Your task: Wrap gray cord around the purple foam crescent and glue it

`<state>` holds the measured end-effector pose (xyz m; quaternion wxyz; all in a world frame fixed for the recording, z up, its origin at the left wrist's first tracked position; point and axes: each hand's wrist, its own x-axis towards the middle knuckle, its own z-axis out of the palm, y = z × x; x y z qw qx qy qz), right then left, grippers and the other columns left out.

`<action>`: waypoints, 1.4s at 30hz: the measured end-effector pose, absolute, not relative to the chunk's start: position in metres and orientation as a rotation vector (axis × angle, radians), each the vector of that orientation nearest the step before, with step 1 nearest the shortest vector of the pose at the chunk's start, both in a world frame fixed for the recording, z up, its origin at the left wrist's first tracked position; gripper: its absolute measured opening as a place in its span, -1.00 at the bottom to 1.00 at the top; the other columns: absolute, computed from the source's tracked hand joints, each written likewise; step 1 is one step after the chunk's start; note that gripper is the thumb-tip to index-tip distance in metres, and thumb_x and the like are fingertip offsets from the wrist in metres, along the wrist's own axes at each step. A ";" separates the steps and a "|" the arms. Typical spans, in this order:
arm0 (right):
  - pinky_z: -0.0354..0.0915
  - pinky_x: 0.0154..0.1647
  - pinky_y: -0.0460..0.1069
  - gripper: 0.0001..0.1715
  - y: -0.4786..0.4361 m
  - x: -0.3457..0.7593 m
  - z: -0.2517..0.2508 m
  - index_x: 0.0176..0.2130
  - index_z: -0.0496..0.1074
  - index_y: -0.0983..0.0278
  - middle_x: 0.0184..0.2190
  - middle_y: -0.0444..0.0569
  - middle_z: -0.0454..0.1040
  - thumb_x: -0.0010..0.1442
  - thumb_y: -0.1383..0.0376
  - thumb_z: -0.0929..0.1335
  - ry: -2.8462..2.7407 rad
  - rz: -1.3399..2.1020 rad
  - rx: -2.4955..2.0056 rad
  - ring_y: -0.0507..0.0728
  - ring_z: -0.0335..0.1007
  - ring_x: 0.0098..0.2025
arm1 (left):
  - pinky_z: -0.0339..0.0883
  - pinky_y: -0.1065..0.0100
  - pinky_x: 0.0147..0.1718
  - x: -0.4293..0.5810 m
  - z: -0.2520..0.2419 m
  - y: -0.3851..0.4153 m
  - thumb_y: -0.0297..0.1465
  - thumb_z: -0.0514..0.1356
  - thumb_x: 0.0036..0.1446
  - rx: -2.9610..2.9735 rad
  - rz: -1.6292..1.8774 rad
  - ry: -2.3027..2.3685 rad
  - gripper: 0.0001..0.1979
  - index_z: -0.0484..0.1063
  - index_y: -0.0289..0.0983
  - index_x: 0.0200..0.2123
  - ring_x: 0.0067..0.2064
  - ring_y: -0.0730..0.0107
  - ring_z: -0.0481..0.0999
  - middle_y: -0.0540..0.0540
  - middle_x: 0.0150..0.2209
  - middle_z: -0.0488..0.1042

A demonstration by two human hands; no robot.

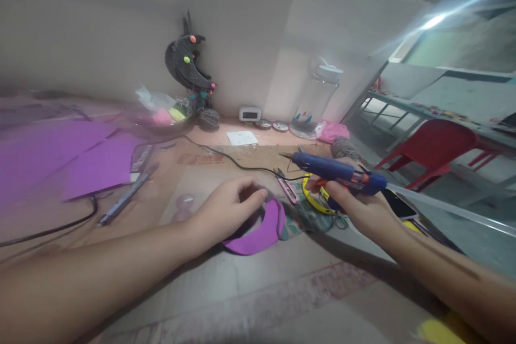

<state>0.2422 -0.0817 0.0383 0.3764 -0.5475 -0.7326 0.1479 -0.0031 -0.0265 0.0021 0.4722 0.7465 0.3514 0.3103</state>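
My right hand [355, 207] is wrapped round the grip of a blue glue gun [336, 171], whose nozzle points left and whose clear glue stick juts out to the right. My left hand [228, 209] rests with curled fingers on a curved purple foam piece [258, 236] lying on the table, fingertips pressing its upper edge. A small pink snipper [287, 187] lies between the two hands. Under the glue gun sits a yellow ring-shaped thing [312, 199].
Purple foam sheets [80, 161] cover the left of the table, with a pen [121, 201] and a black cable [217, 153] nearby. At the back stand a dark moon-shaped craft [187, 62], a small clock [250, 113] and a clear jar [316, 99]. A red chair [431, 148] stands at right.
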 end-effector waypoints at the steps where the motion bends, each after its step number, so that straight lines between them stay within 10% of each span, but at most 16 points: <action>1: 0.39 -0.12 0.03 -0.75 -0.079 0.240 0.043 -0.14 0.39 0.18 -0.25 -0.05 0.53 0.28 0.10 0.28 -1.844 0.392 -1.370 0.15 0.49 -0.17 | 0.21 0.39 -0.41 -0.003 0.002 -0.027 -0.23 0.05 0.23 1.840 0.751 0.843 -0.75 0.35 -0.25 -0.41 -0.42 0.40 0.38 0.02 -0.48 0.40; 8: 0.38 -0.23 0.04 -0.70 -0.002 0.226 0.064 -0.26 0.47 0.27 -0.35 -0.05 0.54 0.04 0.14 0.46 -1.856 0.250 -1.551 0.19 0.47 -0.27 | 0.20 0.40 -0.43 -0.003 0.000 -0.027 -0.24 0.06 0.21 1.881 0.749 0.835 -0.76 0.41 -0.25 -0.38 -0.40 0.39 0.41 0.00 -0.45 0.45; 20: 0.40 -0.24 0.02 -0.71 0.133 0.224 0.019 -0.19 0.45 0.38 -0.29 -0.05 0.51 0.24 0.18 0.37 -1.879 0.405 -1.790 0.06 0.45 -0.30 | 0.15 0.39 -0.45 -0.002 -0.003 -0.024 -0.26 0.04 0.20 1.930 0.735 0.840 -0.76 0.40 -0.23 -0.41 -0.41 0.39 0.39 0.00 -0.47 0.44; 33: 0.16 0.16 0.16 -0.51 0.080 0.251 0.031 0.03 0.36 0.35 0.08 0.17 0.39 0.14 0.19 0.39 -1.866 0.317 -1.668 0.26 0.31 0.11 | 0.16 0.40 -0.47 -0.002 -0.003 -0.025 -0.23 0.03 0.23 1.866 0.684 0.826 -0.74 0.41 -0.25 -0.34 -0.43 0.41 0.40 0.00 -0.46 0.45; 42: 0.36 -0.35 -0.03 -0.72 -0.052 0.216 0.026 -0.14 0.29 0.21 -0.19 -0.04 0.41 0.19 0.13 0.35 -1.707 1.016 -1.317 0.03 0.39 -0.33 | 0.20 0.39 -0.39 -0.003 0.006 -0.027 -0.26 0.07 0.23 1.835 0.774 0.891 -0.76 0.35 -0.26 -0.41 -0.40 0.44 0.36 0.03 -0.47 0.37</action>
